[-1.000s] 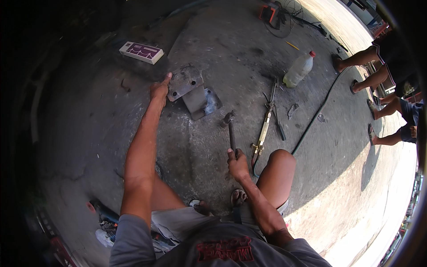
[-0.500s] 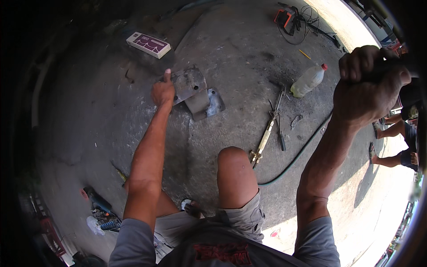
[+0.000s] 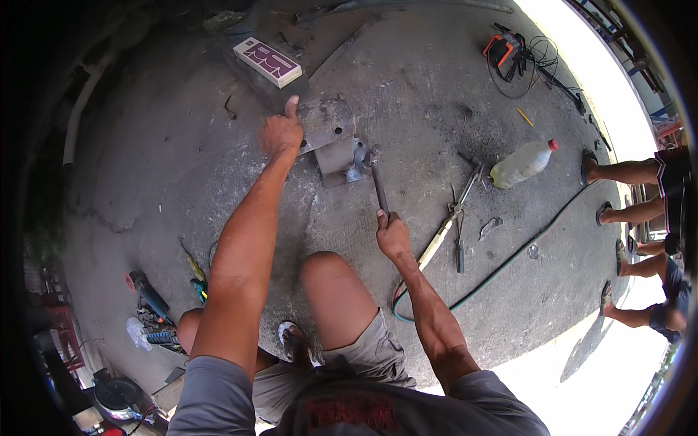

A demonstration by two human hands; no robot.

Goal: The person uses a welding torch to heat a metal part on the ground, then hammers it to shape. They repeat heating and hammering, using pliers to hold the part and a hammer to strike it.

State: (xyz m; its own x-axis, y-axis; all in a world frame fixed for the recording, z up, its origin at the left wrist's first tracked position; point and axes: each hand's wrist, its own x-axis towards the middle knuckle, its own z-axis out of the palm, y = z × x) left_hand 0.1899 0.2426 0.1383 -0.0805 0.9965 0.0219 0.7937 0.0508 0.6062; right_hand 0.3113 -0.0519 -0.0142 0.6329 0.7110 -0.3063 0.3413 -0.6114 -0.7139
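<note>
A grey steel bracket [image 3: 325, 125] of joined plates with round holes stands on the concrete floor in front of me. My left hand [image 3: 282, 136] grips its left edge, thumb pointing up and the other fingers partly hidden. In my right hand [image 3: 393, 234] is a hammer [image 3: 381, 190], closed around the lower end of its handle. The hammer's head is at the pale, holed flange on the bracket's right side; whether it touches cannot be made out. Right of the hammer lies a brass cutting torch [image 3: 438, 243] joined to a hose.
Beyond the bracket lies a white and purple box [image 3: 267, 62]. To the right are a plastic bottle [image 3: 523, 163] with a red cap, a green hose [image 3: 525, 245] and an orange welding machine [image 3: 503, 51]. An angle grinder [image 3: 150, 296] lies at left. Several people's legs [image 3: 631, 172] show at right.
My right hand has swung down from high at the right, bringing the hammer to the bracket's right side. My left hand keeps its grip on the bracket. The view has shifted slightly.
</note>
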